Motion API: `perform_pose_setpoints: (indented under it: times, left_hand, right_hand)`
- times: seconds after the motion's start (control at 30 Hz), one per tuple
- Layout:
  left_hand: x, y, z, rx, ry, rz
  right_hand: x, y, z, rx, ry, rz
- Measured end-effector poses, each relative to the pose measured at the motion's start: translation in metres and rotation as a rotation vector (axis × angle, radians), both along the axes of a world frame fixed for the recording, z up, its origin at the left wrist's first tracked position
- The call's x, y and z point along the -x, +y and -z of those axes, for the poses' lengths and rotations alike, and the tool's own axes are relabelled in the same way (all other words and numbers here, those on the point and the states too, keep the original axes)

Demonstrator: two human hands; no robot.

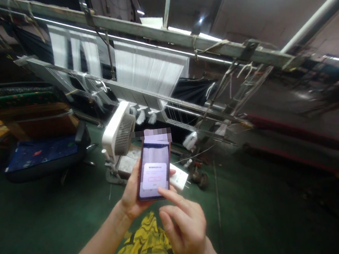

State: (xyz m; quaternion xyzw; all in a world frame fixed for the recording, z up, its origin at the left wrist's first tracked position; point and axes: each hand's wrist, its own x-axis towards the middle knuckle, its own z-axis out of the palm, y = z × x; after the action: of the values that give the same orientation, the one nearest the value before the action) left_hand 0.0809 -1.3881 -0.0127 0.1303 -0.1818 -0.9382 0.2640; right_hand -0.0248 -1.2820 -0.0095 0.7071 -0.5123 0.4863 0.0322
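A smartphone [153, 155] is held upright in front of me, its lit screen facing me with a white pop-up box on the lower half. My left hand [131, 198] is wrapped round the phone from behind and the left, with fingertips showing at its right edge. My right hand [188, 225] holds nothing. Its index finger reaches out to the bottom of the screen and seems to touch it, while the other fingers are loosely bent. Yellow patterned clothing [149, 249] shows below both hands.
A white box fan [117, 129] stands just beyond the phone. Behind it runs a long frame with sheets of white threads [150, 67]. At left is an office chair with a blue cushion [43, 153]. A white power strip [179, 177] lies right of the phone, above green floor [260, 214].
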Motion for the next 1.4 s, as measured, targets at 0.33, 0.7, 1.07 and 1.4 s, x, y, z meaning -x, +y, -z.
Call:
perform_pose_setpoints:
  times: [0.33, 0.7, 1.07, 1.4]
  left_hand:
    - [0.0010, -0.0008, 0.0001, 0.028, 0.013, 0.038]
    - [0.0015, -0.0004, 0.0008, 0.013, 0.029, 0.029]
    - [0.0024, 0.0010, -0.0005, -0.110, 0.051, -0.028]
    - [0.0033, 0.0043, 0.0009, -0.086, 0.034, -0.012]
  right_hand:
    - [-0.0034, 0.0037, 0.0038, -0.003, -0.027, 0.006]
    - [-0.0021, 0.0008, 0.0042, -0.013, -0.043, 0.013]
    - [-0.0004, -0.0014, 0.0021, -0.147, -0.038, 0.005]
    - [-0.0029, -0.0018, -0.0008, -0.125, -0.040, 0.051]
